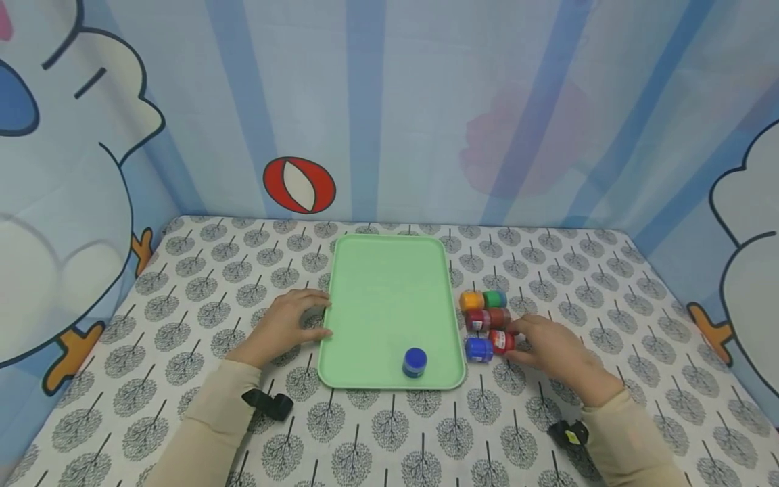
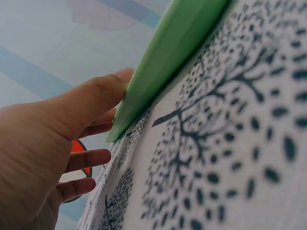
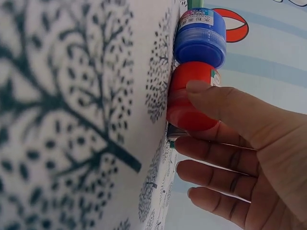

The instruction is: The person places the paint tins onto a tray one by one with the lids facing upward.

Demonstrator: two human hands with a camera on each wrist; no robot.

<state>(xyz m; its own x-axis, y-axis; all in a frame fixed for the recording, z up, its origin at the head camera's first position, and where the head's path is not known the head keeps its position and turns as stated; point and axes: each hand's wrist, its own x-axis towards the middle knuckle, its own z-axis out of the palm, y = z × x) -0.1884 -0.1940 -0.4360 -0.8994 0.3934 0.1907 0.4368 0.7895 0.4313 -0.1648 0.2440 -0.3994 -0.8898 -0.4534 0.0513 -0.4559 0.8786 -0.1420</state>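
While the left hand [image 1: 286, 326] steadies the green tray [image 1: 389, 284], the right hand [image 1: 550, 348] pinches the red jar [image 1: 502, 341].

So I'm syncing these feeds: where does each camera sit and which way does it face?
Head: looks down and forward at the green tray, both hands and sleeves.
Left wrist: low by the left hand, fingertips at the tray's edge.
Right wrist: low by the right hand, on the red jar beside the blue jar.
Shared: tray, jars, tree-print cloth.
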